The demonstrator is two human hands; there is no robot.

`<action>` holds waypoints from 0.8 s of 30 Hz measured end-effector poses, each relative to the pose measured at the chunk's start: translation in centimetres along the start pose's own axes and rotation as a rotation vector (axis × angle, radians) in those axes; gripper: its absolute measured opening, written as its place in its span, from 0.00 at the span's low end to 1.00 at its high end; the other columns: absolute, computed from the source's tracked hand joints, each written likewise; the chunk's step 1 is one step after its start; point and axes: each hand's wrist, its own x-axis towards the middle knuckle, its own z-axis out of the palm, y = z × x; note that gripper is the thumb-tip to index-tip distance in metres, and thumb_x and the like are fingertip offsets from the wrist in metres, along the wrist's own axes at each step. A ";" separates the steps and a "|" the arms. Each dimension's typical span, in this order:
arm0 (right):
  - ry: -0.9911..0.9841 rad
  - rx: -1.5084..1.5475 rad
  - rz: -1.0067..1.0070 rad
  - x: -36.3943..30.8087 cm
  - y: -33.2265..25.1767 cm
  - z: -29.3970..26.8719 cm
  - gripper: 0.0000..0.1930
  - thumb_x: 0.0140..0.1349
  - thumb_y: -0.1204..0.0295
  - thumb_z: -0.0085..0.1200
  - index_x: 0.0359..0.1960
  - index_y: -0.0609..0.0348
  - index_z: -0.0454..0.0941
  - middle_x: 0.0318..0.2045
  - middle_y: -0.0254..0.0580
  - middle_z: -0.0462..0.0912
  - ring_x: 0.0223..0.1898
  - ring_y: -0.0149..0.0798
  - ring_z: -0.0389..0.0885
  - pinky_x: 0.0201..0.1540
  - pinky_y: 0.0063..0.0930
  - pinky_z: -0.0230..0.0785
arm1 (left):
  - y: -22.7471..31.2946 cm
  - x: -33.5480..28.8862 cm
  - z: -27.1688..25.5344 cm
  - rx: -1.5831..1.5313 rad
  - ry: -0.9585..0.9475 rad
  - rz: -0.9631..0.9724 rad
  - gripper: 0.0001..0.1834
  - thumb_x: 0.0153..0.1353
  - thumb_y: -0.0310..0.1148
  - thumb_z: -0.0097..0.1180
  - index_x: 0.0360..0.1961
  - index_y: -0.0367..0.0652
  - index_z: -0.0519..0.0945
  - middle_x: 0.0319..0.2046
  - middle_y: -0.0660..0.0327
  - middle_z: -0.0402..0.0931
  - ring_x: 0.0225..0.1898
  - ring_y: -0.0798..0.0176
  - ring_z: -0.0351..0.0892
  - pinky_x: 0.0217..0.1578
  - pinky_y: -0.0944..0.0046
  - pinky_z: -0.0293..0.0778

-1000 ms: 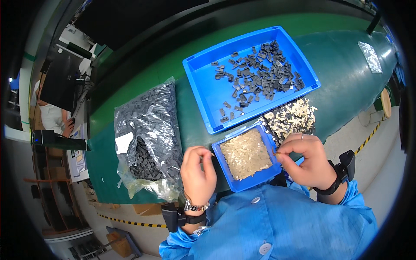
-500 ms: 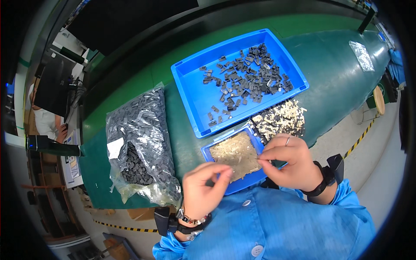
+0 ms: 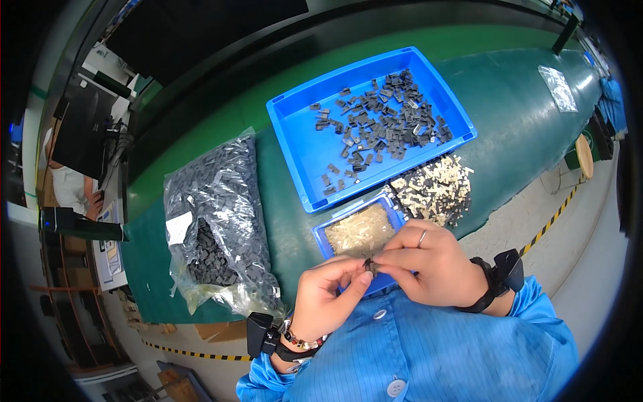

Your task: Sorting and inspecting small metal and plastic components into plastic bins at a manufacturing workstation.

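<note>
Dark, tiny plastic clip (image 3: 369, 266) pinched between left hand (image 3: 326, 299) and right hand (image 3: 429, 264), just over the small blue tray (image 3: 323, 238); probably light, stiff, easily dropped, best gripped by its ends with fingertips.

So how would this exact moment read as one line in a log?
left hand + right hand: pinch small dark part together | below: small blue tray of pale pieces | left: bag of dark parts
</note>
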 end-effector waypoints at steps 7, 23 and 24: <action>-0.182 0.080 0.081 1.3 -1.0 -0.2 0.05 0.50 0.76 0.61 0.30 0.58 0.80 0.28 0.40 0.78 0.33 0.47 0.77 0.38 0.38 0.70 | 0.4 -0.7 -0.7 0.183 -0.100 0.029 0.14 0.55 0.17 0.62 0.44 0.31 0.79 0.34 0.61 0.78 0.31 0.75 0.73 0.30 0.74 0.68; 0.043 0.175 0.213 -0.1 0.0 -0.8 0.07 0.47 0.83 0.60 0.29 0.63 0.79 0.28 0.43 0.79 0.30 0.40 0.77 0.34 0.29 0.68 | 0.4 -4.6 -14.8 1.071 0.788 0.140 0.07 0.54 0.17 0.57 0.35 0.33 0.82 0.31 0.52 0.81 0.29 0.59 0.80 0.31 0.64 0.74; 0.042 0.166 0.210 0.0 0.0 -0.6 0.07 0.47 0.83 0.60 0.29 0.63 0.79 0.28 0.43 0.79 0.30 0.40 0.78 0.34 0.29 0.68 | -0.4 -4.4 -15.4 1.117 0.781 0.093 0.08 0.53 0.17 0.57 0.35 0.33 0.82 0.32 0.51 0.81 0.30 0.56 0.81 0.32 0.61 0.75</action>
